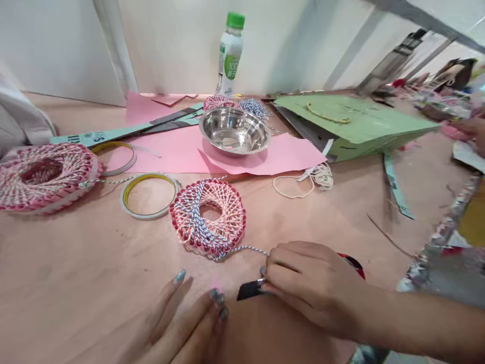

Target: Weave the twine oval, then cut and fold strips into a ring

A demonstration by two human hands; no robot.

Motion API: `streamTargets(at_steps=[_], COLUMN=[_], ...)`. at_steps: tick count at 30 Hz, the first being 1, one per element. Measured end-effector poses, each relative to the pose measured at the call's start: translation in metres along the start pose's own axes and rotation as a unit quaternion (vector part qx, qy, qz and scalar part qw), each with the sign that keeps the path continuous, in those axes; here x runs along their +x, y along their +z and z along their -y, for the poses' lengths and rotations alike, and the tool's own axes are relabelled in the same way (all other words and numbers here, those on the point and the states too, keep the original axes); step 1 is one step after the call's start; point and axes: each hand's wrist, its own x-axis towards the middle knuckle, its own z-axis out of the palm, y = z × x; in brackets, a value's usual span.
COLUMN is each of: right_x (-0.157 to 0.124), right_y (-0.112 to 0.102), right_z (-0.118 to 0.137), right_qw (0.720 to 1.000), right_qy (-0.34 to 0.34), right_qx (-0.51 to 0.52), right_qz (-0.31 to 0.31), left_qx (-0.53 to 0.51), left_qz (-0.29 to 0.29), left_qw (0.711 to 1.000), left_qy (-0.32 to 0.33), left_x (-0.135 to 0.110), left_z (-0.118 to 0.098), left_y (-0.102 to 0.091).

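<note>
My right hand point(314, 280) is closed around a utility knife point(250, 290), its dark blade out and pointing left. A red and black part of the handle shows behind the hand. My left hand point(182, 323) rests on the table with fingers stretched out, fingertips by a small pink sliver point(216, 283) that is hard to make out. Just beyond both hands lies a pink ring wound with blue-white and pale cord point(210, 217). Its loose twisted cord point(250, 248) runs to my right hand's fingers; whether they touch it is hidden.
A roll of double-sided tape point(149, 216) and another wound ring point(45, 177) lie left. A steel bowl point(235, 132) sits on pink paper point(162, 151). Behind stand a green-capped bottle point(230, 60) and a green paper bag point(359, 119). Another person's hand point(472, 131) shows far right.
</note>
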Motion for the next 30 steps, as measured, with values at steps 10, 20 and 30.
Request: streamTargets(at_steps=[10,20,30], right_x=[-0.006,-0.005,-0.006], right_y=[0.002,0.004,-0.002], right_z=[0.003,0.000,-0.002], right_qw=[1.000,1.000,0.999], right_qy=[-0.001,-0.002,-0.018], right_qx=[0.011,0.007,0.024], right_qz=[-0.004,-0.015,0.011], left_qx=[-0.038,-0.053,-0.046], left_qz=[0.010,0.006,0.046], left_qw=[0.998,0.998,0.998], left_qy=[0.039,0.023,0.023], left_x=[0.013,0.016,0.016], left_z=[0.003,0.003,0.006], left_y=[-0.004,-0.006,-0.014])
